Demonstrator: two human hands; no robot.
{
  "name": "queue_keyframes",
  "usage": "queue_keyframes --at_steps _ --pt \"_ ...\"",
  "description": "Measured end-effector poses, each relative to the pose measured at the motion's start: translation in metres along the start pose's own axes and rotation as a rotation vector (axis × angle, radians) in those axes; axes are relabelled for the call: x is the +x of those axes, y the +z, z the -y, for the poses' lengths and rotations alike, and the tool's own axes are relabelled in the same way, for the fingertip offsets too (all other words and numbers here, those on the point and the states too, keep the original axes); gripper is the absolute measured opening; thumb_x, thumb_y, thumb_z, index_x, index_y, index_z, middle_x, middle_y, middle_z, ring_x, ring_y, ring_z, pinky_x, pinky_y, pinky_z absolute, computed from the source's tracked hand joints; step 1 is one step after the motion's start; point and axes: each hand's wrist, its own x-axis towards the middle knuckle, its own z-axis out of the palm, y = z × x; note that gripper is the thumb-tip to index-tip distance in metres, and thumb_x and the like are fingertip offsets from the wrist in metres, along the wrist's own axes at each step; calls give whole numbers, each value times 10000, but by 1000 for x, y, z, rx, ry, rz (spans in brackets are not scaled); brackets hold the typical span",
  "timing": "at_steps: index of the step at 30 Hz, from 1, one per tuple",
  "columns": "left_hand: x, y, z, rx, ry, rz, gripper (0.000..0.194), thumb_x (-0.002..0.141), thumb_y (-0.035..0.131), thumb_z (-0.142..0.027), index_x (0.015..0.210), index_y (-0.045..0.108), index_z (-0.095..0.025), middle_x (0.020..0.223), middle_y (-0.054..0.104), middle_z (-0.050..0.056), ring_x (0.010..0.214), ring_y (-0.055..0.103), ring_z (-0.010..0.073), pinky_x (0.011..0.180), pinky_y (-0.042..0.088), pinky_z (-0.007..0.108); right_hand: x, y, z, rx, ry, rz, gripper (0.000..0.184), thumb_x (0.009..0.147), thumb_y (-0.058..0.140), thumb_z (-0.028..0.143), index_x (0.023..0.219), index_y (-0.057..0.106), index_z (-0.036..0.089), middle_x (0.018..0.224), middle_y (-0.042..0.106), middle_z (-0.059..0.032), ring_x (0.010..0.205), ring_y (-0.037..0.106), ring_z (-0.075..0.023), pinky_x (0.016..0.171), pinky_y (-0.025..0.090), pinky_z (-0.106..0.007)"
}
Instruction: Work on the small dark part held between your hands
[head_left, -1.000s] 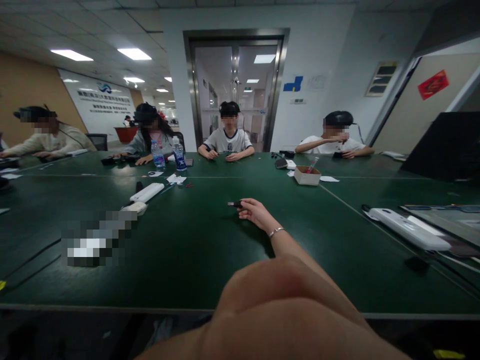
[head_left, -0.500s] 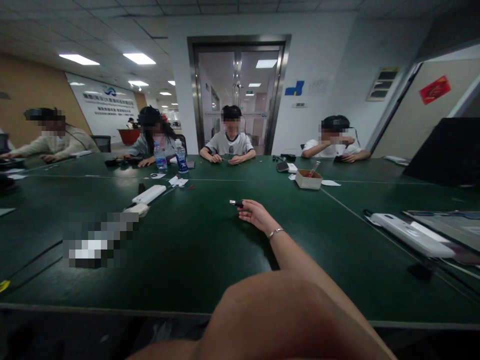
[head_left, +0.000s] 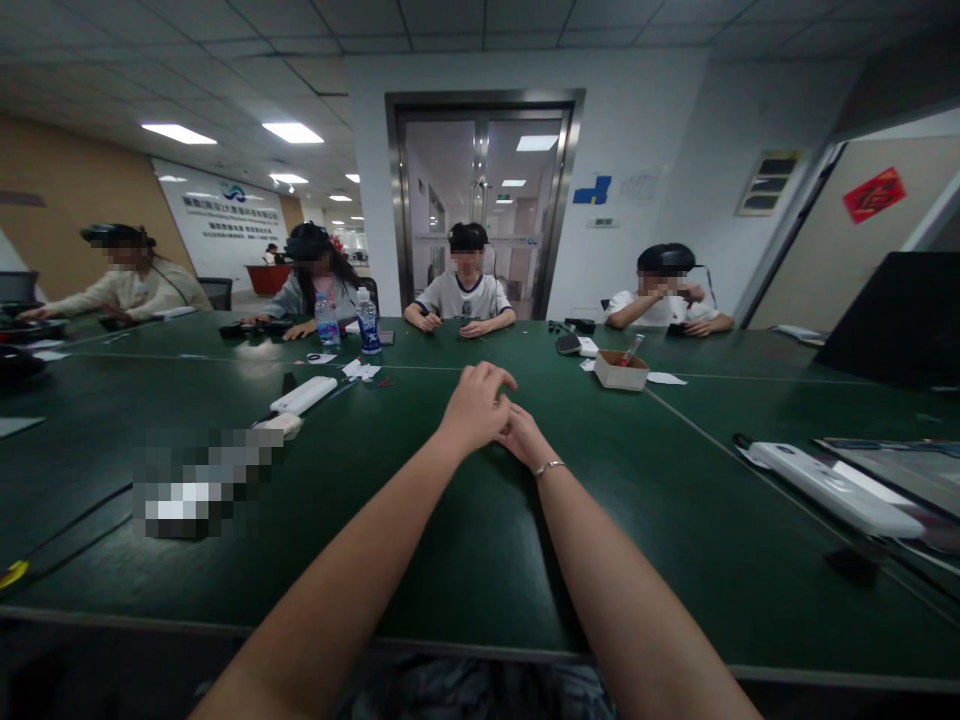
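Two labelled bottles, small open box holding perhaps a pen, steel-framed glass doors, red sign

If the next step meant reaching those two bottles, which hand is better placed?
Probably the left hand: it's nearer the bottles, while the right hand is farther right, its fingers partly hidden.

Left of the small box, the left hand hides the right hand's fingertips; right of it, the frame crops a black panel.
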Motion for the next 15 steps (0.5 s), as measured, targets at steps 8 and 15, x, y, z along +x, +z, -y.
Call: queue_keyframes --at_steps 8,15 --pt "-34 66 114 -309 -698 -28 300 891 347 -369 969 580 -197 968 632 74 875 594 177 819 448 319 -1 2 -2 -74 32 -56 112 804 551 118 911 563 148 645 640 -16 435 580 -82 485 535 -217" --pt "-45 73 112 -338 -590 127 366 898 302 -453 850 581 -219 708 636 3 649 579 134 653 432 253 2 3 -8 -139 10 -39 109 792 560 97 891 574 143 650 643 -8 420 579 -73 459 526 -195"
